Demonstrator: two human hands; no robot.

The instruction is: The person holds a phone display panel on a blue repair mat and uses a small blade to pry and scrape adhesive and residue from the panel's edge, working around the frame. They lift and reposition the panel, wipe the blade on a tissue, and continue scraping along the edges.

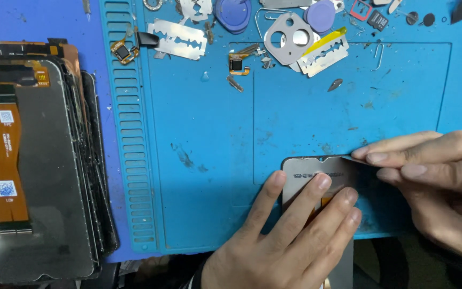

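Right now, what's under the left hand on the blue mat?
A phone screen panel lies flat under the left hand, fingers spread over it. Its grey top edge and an orange strip show; the rest is covered. The right hand pinches its top right edge.

Premises present as a phone repair workbench. The work surface is a blue silicone repair mat (199, 160) with a slotted parts tray down its side (132, 160), scuffed and marked with residue. Noted on it: loose razor blades (177, 38), a camera lens bezel (289, 36), small flex cable parts (124, 52) and plastic opening picks (233, 13). A stack of removed phone screens (38, 176) with orange ribbon cables (4, 160) lies to the left, and a further screen panel (316, 174) lies on the mat.
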